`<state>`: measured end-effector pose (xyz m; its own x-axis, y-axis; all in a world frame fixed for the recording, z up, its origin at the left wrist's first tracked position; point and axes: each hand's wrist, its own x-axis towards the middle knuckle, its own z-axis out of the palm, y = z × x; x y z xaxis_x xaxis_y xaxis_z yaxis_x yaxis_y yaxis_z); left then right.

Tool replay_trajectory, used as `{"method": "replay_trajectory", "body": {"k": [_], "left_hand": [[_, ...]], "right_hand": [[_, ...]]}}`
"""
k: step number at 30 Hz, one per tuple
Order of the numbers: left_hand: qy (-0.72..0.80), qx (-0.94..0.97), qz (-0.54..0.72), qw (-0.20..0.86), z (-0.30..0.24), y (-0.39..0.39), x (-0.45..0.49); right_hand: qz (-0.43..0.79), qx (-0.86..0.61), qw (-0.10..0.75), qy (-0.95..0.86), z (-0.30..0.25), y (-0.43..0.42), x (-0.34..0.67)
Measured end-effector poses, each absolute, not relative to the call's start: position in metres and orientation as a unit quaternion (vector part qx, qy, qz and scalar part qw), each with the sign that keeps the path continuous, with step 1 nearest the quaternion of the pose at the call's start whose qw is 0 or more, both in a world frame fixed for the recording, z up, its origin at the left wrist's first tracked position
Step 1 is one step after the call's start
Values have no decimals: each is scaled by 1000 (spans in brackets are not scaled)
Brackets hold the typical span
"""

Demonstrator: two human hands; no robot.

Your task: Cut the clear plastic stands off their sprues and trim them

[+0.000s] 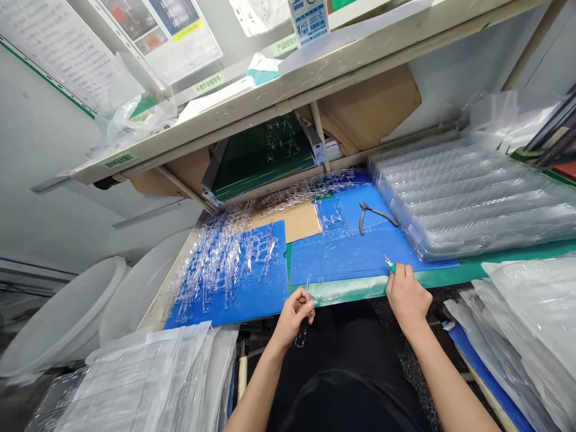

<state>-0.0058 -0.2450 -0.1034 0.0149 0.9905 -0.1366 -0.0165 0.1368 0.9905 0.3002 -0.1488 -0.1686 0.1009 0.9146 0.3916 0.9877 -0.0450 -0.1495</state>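
Note:
My left hand (294,314) is curled round a clear plastic moulded frame (307,300) that sticks up above my fingers and hangs below them, held over the front edge of the bench. My right hand (406,294) is closed round a small green-handled cutter (389,263), whose tip rests at the front edge of the right blue mat (355,252). A heap of clear plastic frames (222,261) covers the left blue mat (261,294) to the left of my hands.
Grey pliers (371,214) lie on the right blue mat. Stacked clear blister trays (472,192) fill the right of the bench. Plastic bags lie at the lower left (148,372) and right (531,324). A green conveyor (263,156) sits under the shelf (288,84). White bins (67,318) stand left.

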Motion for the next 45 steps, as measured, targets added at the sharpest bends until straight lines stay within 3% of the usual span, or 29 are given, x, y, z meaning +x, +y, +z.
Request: {"method": "replay_trajectory", "body": {"k": [23,34,40,45], "left_hand": [[489,401,518,576,-124,-256,-25],[424,387,559,599,-93,-258,-41],[459,532,533,471,-63,-249,-46],[435,717,471,274,-37,-245,-48]], "right_hand": [[-66,-750,150,-641,-159,-147,291],[33,-735,162,-657,-120,-156,290],[196,-622,167,-740,-64,-179,254],[270,-448,272,-808,-4,-199,215]]}}
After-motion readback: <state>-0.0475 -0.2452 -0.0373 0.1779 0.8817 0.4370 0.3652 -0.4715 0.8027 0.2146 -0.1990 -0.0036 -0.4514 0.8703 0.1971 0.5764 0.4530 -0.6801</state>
